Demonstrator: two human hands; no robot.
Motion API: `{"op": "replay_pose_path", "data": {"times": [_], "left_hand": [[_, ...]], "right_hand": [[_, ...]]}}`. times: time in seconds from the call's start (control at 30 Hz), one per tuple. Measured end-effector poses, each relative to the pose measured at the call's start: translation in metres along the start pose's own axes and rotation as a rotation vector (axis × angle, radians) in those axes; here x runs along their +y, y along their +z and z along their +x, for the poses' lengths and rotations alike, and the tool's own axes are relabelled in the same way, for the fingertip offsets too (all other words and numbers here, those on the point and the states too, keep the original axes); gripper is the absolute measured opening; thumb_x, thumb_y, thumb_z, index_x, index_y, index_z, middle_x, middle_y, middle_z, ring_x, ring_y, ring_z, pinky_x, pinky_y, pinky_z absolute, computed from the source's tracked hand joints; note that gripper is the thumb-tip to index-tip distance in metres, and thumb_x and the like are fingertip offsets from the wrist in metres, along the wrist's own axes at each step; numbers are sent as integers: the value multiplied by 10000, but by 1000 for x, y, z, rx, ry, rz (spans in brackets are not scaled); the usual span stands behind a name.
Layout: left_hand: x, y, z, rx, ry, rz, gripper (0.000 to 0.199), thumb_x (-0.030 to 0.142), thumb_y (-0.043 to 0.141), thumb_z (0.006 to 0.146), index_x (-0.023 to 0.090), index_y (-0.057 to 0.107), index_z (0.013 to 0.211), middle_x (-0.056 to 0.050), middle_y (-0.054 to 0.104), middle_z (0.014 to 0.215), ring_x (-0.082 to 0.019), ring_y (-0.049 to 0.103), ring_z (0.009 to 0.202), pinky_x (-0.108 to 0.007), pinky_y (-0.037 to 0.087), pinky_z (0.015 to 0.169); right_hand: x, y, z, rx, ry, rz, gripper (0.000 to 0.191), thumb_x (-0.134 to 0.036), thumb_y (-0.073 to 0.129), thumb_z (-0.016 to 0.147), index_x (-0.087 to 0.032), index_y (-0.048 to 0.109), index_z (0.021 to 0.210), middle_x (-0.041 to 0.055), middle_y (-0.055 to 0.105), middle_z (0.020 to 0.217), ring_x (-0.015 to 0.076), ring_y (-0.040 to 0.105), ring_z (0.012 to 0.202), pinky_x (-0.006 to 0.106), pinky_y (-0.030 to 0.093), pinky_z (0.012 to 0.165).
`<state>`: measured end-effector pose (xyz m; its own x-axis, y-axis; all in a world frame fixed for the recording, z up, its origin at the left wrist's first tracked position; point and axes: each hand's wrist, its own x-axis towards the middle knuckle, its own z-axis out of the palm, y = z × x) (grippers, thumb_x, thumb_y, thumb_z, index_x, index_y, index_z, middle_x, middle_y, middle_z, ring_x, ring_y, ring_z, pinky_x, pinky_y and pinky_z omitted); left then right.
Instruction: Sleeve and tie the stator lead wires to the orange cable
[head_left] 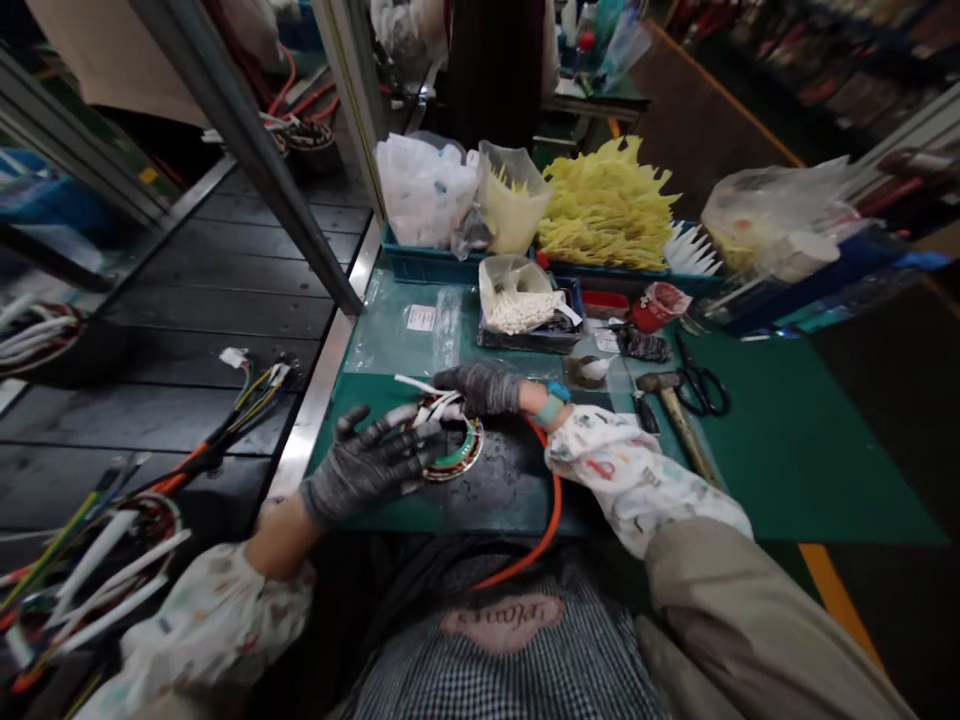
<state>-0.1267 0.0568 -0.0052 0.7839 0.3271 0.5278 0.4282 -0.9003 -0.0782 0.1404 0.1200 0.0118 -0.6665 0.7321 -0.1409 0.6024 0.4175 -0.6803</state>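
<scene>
A ring-shaped wound part (459,460) with a green inner band lies on the dark pad at the front of the green table. White sleeved leads (439,405) rise from its upper side. My left hand (371,462), in a grey glove, rests at the ring's left side with its fingers spread. On the upper right of the ring, my gloved right hand (484,388) has its fingers curled round the white leads, partly hiding them. An orange cable (556,500) curves from beside my right wrist down to my lap.
Behind the hands stand a small bin of white pieces (521,310) and a pile of yellow sleeves (607,210). A hammer (682,425) and black scissors (703,385) lie right. Left, a slatted conveyor (262,290) carries wired parts. A metal post (255,160) stands there. Another person is across.
</scene>
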Motion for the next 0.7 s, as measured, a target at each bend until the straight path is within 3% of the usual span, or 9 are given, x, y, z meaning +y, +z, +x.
{"op": "replay_pose_path", "data": {"times": [0.07, 0.1, 0.17, 0.23, 0.3, 0.43, 0.53, 0.6, 0.7], "left_hand": [[4, 2, 0, -30, 45, -56, 267, 451, 693, 1038, 393, 725, 1296, 41, 800, 1349, -255, 668, 1344, -440, 271, 1310], [8, 4, 0, -36, 44, -81, 274, 424, 727, 1021, 365, 735, 1288, 18, 804, 1341, -248, 668, 1349, -412, 340, 1275], [17, 8, -2, -30, 16, -96, 281, 358, 793, 976, 331, 750, 1252, -10, 821, 1282, -240, 668, 1357, -379, 445, 1196], [25, 13, -4, -13, -35, -77, 270, 300, 816, 954, 327, 752, 1215, -12, 837, 1190, -243, 676, 1348, -382, 501, 1150], [32, 17, -2, 25, -85, -56, 253, 280, 813, 957, 321, 745, 1197, -11, 839, 1107, -250, 698, 1304, -391, 543, 1102], [40, 24, 3, 109, -162, -62, 243, 315, 837, 945, 266, 725, 1155, -46, 824, 1029, -279, 728, 1218, -410, 602, 1006], [42, 29, 5, 117, -211, -94, 309, 356, 861, 916, 256, 721, 1174, -95, 807, 1128, -293, 728, 1219, -433, 627, 985], [42, 31, 6, 126, -249, -98, 338, 398, 861, 912, 258, 726, 1189, -116, 790, 1201, -291, 733, 1207, -428, 642, 957], [41, 30, 6, 126, -189, -81, 236, 419, 844, 935, 260, 731, 1069, -63, 806, 1101, -288, 731, 1216, -417, 638, 962]], "right_hand": [[1, -8, 4, -31, -99, 38, 448, -172, 872, 856, -218, 776, 1291, 65, 813, 1290, 228, 766, 1133, 328, 596, 1022], [2, -11, 1, 19, -127, 36, 480, -213, 900, 846, -221, 772, 1309, 73, 801, 1322, 236, 755, 1171, 338, 594, 1044], [8, -18, -12, 264, -111, -23, 521, -295, 914, 863, -212, 756, 1353, 110, 762, 1385, 274, 717, 1242, 405, 577, 1094], [19, -29, -27, 589, 20, -162, 437, -310, 879, 906, -217, 772, 1320, 140, 738, 1388, 322, 675, 1262, 500, 531, 1134], [33, -40, -36, 803, 164, -302, 320, -279, 872, 902, -231, 806, 1211, 151, 731, 1365, 355, 627, 1271, 561, 467, 1161], [53, -51, -27, 813, 244, -342, 217, -258, 883, 872, -205, 790, 1060, 147, 722, 1375, 349, 529, 1335, 560, 397, 1194], [47, -49, -16, 800, 319, -318, 96, -239, 788, 933, -181, 760, 1004, 161, 726, 1369, 353, 545, 1348, 598, 399, 1200], [33, -47, -19, 849, 261, -297, 101, -193, 694, 974, -183, 759, 1051, 164, 739, 1360, 348, 607, 1322, 589, 444, 1181], [0, -46, -45, 989, 67, -166, 186, -203, 558, 1046, -214, 734, 1108, 124, 793, 1208, 292, 733, 1143, 508, 561, 1073]]}}
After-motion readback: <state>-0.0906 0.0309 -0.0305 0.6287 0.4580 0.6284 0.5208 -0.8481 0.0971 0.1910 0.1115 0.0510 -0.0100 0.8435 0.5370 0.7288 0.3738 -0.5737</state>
